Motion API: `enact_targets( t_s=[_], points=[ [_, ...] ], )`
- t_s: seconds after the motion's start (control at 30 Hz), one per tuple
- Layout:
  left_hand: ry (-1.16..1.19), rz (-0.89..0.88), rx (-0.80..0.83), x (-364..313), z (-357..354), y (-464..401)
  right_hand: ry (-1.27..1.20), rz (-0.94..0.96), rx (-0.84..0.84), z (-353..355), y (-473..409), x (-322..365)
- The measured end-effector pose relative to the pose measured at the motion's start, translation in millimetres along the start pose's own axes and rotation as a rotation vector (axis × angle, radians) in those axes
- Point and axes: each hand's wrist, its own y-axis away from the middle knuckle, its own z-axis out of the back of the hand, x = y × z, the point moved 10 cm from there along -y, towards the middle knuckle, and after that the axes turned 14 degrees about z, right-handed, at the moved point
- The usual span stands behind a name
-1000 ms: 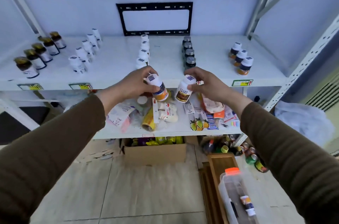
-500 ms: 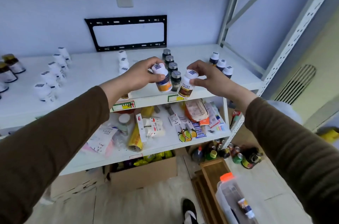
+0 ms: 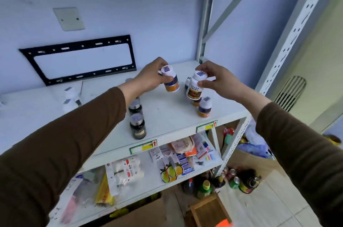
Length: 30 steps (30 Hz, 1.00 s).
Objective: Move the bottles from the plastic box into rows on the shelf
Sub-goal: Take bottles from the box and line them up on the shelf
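My left hand [image 3: 150, 78] grips a white bottle with an orange label [image 3: 170, 81], held tilted just above the white top shelf [image 3: 167, 115]. My right hand [image 3: 219, 81] grips a white bottle with a brown label [image 3: 194, 87] by its cap and neck, over the shelf's right part. Under and just in front of it stands a row of white-capped orange bottles [image 3: 204, 106]. A row of dark bottles [image 3: 137, 126] stands near my left forearm. Only the orange corner of the plastic box [image 3: 223, 224] shows at the bottom edge.
More white bottles [image 3: 71, 96] stand blurred further left on the shelf. A grey upright post [image 3: 289, 27] bounds the shelf on the right. The lower shelf [image 3: 148, 186] holds packets and bags. Bottles and cans [image 3: 232, 182], a wooden crate [image 3: 209, 210] and a cardboard box stand on the floor.
Both hands have lifted up and forward with their bottles, from in front of the shelf edge to over the top shelf's right part. The view has swung to the right.
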Motion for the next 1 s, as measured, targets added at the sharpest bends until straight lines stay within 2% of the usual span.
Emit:
enact_targets(
  t_s=[0.33, 0.6, 1.0],
  points=[
    [-0.015, 0.099, -0.158, 17.5, -29.0, -141.7, 0.04, -0.068, -0.083, 47.4, -45.0, -98.3],
    [-0.104, 0.15, -0.054, 48.9, -73.1, -200.2, 0.003, -0.122, -0.108, 40.7, -58.8, -137.7],
    [-0.135, 0.169, -0.037, 67.3, -94.9, -227.1, -0.012, -0.161, -0.104, 28.9, -67.8, -158.4]
  ],
)
